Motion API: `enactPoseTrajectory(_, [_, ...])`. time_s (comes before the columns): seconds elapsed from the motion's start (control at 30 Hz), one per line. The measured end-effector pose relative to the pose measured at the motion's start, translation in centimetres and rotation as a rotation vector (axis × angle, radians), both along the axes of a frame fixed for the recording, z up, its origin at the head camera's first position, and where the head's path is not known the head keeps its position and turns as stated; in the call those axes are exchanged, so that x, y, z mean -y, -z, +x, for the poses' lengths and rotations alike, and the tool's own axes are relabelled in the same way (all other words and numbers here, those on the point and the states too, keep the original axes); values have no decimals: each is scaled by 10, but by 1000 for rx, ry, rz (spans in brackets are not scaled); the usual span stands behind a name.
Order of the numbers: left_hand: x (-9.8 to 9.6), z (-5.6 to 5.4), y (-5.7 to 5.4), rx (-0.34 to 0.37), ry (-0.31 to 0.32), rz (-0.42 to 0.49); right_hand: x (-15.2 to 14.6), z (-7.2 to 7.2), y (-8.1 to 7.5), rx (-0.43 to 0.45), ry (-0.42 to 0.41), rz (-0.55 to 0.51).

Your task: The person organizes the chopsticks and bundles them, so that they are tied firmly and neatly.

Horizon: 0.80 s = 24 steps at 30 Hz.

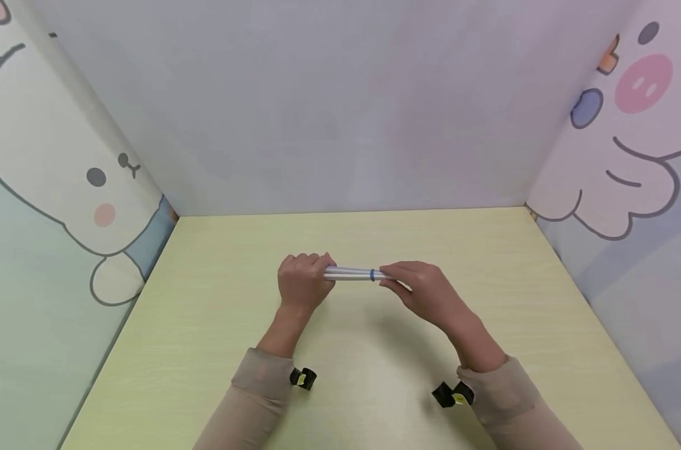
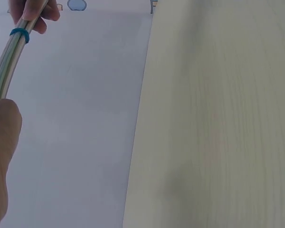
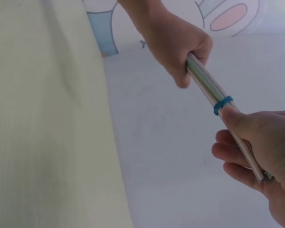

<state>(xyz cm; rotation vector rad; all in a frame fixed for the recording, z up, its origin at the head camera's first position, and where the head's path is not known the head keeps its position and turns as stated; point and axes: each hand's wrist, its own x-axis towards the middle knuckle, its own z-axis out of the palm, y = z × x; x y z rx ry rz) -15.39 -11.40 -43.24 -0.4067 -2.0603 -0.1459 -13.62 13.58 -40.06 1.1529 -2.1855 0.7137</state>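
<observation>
A slim bundle of pale, straight sticks (image 1: 348, 274) is held up above the table, running almost level between both hands in the head view. My left hand (image 1: 303, 280) grips one end in a fist, which hides that end. Around the bundle sits a blue elastic band (image 3: 223, 105), close to the fingertips of my right hand (image 1: 427, 290). The right thumb and fingers pinch the sticks just beside this band. In the right wrist view the free end of the sticks (image 3: 251, 164) pokes out near the right palm, with dark bits at the tip.
A pale yellow table (image 1: 228, 387) lies beneath the hands. Behind it rises a plain grey wall (image 1: 340, 106); cartoon-printed side panels (image 1: 42, 262) flank it left and right. Small black devices (image 1: 453, 395) are worn at both sleeve cuffs.
</observation>
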Motion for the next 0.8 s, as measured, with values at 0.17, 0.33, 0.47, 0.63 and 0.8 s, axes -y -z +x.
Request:
enactPoseTrajectory(0.17, [-3,2,0,3,-7,-18,7,2,-3,-42,58,108])
enactPoseTrajectory(0.33, [-8,4,-1,-1,-1,-24,18,6,-4,-65,98,145])
enactPoseTrajectory(0.47, [-11,4,-2,-12,16,-46,23,8,-2,-74,135,140])
enactPoseTrajectory(0.63, [-7,4,-2,6,6,-67,19,7,0,20,60,49])
enactPoseTrajectory(0.8, [-6,5,-1,20,1,-50,17,4,0,24,-18,8])
